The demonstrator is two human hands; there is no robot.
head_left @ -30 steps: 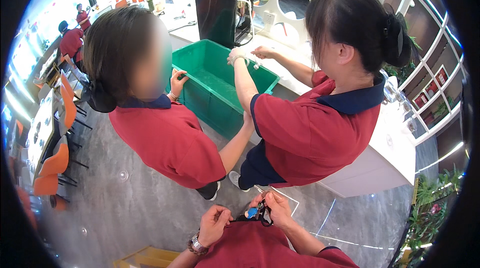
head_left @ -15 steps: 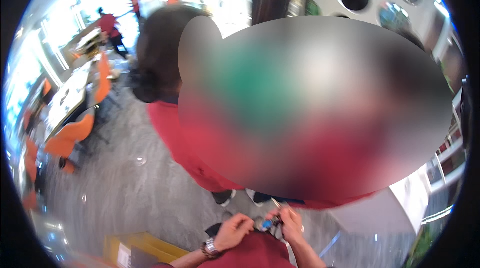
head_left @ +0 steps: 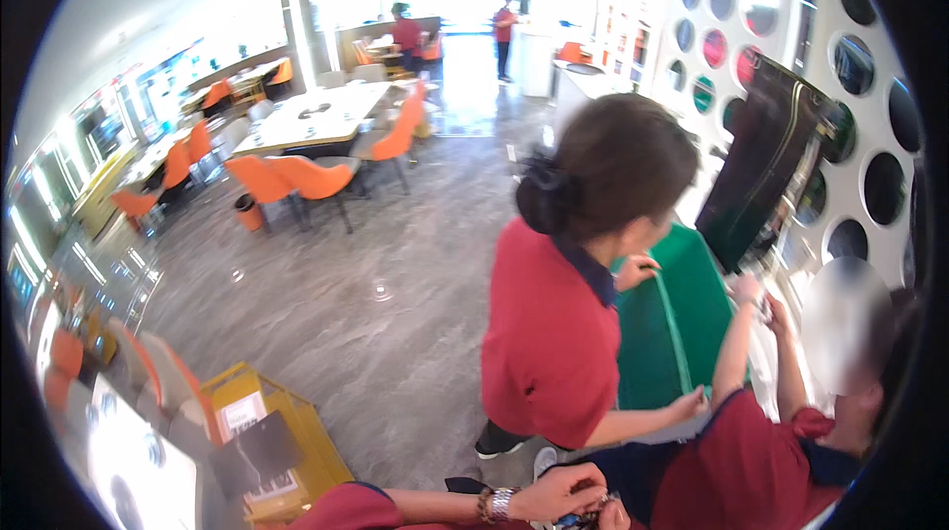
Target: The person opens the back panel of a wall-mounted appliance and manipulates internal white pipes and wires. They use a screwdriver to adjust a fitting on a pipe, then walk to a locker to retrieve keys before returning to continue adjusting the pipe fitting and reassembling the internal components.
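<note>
1. The view has swung toward the room's left: a second ago the green crate (head_left: 643, 362) stood at upper centre; now it is at right of centre.
2. The left hand (head_left: 563, 492) and right hand (head_left: 613, 515), apart a second ago, are now close together at the lower edge.
3. The small blue-and-dark item (head_left: 579, 519), earlier plainly in the right hand, now sits between both hands at lower centre, mostly covered.
4. The left fingers curl together, tips at the item; whether they grip it I cannot tell. The right fingers are largely cut off, so I cannot tell their state.
5. A co-worker (head_left: 549, 332) in red has both hands at the crate's rim; a second co-worker (head_left: 736, 476), lower right, holds hands close together beyond it.
6. The floor (head_left: 376, 322) is grey, veined and glossy.
7. Upper left, a pale table (head_left: 306, 125) has orange chairs (head_left: 316, 177) around it, an orange bin (head_left: 247, 214) near.
8. A yellow stand (head_left: 316, 441) is at lower left.
9. Upper right, a dark pillar (head_left: 761, 164) leans across the frame before a white panel (head_left: 870, 121) with round holes.
</note>
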